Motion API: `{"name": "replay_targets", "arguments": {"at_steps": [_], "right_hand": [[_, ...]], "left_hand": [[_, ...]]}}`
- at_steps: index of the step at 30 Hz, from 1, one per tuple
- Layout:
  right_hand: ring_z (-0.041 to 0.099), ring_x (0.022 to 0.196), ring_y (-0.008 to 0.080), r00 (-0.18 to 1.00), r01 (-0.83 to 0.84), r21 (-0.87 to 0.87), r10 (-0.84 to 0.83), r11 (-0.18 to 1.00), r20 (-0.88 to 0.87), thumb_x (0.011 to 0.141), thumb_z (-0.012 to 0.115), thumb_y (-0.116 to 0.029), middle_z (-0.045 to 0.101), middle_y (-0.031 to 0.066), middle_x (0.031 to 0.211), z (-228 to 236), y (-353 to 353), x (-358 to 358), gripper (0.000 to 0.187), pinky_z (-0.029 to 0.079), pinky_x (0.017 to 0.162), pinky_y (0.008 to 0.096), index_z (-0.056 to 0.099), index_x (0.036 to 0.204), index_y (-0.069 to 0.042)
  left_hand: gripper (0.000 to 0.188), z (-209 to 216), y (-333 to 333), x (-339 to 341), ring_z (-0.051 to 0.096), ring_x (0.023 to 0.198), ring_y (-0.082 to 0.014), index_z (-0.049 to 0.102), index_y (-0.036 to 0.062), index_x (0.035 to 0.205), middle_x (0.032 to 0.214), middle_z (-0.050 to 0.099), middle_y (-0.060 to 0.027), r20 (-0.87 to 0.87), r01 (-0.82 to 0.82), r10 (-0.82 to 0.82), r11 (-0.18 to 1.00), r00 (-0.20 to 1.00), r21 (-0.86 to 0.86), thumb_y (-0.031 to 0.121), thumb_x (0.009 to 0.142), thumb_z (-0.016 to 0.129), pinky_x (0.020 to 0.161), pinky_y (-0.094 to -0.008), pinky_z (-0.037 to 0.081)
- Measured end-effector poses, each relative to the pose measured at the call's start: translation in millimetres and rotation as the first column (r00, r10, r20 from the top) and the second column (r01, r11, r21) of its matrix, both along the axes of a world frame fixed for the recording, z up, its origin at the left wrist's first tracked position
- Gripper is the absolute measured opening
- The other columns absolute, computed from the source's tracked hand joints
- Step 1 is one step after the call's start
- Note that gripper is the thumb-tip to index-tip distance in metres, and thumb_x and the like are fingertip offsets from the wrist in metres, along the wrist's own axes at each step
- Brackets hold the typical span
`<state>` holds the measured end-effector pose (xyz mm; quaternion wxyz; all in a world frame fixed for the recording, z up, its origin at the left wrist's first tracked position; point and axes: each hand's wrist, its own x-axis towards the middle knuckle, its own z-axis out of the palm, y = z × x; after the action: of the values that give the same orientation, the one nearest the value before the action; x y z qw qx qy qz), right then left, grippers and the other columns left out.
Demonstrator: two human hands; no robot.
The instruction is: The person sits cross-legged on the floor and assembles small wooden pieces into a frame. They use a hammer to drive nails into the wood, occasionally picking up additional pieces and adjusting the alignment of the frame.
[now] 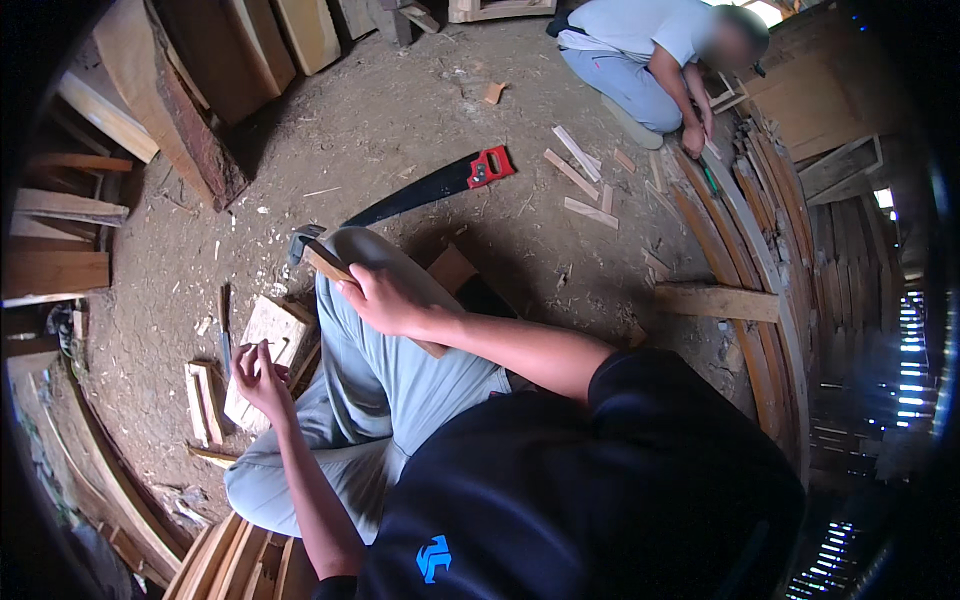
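Note:
My right hand (383, 300) is wrapped round the wooden handle of a hammer (328, 262). Its metal head lies out past my raised knee, up and to the left. Lower down on the left, my left hand (262, 383) is pinched together over a pale wooden block (268, 335) on the ground. Whatever sits between those fingertips is too small to name. Beside the block lies a slim tool (224, 330) with a dark end and a long grey metal part. Short wood pieces (204, 402) rest by the block's near left side.
A handsaw (430, 186) with a red handle lies on the dirt floor beyond my knee. Thin wood strips (577, 160) are scattered farther right. Another person (640, 70) crouches at far right, hands at stacked curved planks (745, 240). Large boards (165, 100) lean at far left.

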<state>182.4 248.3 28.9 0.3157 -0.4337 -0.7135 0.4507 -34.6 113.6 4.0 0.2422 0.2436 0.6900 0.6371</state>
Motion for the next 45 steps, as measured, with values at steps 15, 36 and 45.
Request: {"name": "replay_targets", "arguments": {"at_steps": [15,36,45], "right_hand": [[0.042,0.041,0.0064,0.994,-0.045,-0.428,0.085,0.903,0.075,0.105,0.051,-0.038,0.045,-0.0018,0.068,33,-24,-3,0.03,0.036,0.031,0.0259,0.053,0.101,-0.009],[0.046,0.038,0.0092,0.994,-0.06,-0.47,0.096,0.881,0.053,0.106,0.05,-0.034,0.047,0.0006,0.063,38,-5,-4,0.033,0.036,0.029,0.0287,0.047,0.088,-0.006],[0.057,0.042,0.0223,0.983,-0.069,-0.411,0.132,0.909,0.127,0.105,0.051,-0.033,0.056,0.0091,0.063,40,-2,-5,0.033,0.041,0.034,0.0379,0.05,0.089,-0.004]], "left_hand": [[0.02,-36,-24,-23,0.067,0.075,-0.0094,0.074,-0.0012,0.102,0.096,0.074,-0.0058,0.028,0.008,-0.008,1.0,1.0,-0.024,0.014,0.09,0.077,0.058,-0.0236,0.054],[0.008,-66,51,-54,0.074,0.077,-0.0251,0.075,0.006,0.093,0.087,0.075,-0.0124,-0.36,-0.065,0.0,0.984,0.933,-0.167,0.01,0.087,0.074,0.069,-0.0349,0.056],[0.007,-62,50,-52,0.075,0.08,-0.0244,0.076,0.0069,0.092,0.088,0.076,-0.0103,-0.437,-0.069,-0.011,0.983,0.9,-0.168,0.011,0.086,0.075,0.071,-0.0339,0.057]]}}
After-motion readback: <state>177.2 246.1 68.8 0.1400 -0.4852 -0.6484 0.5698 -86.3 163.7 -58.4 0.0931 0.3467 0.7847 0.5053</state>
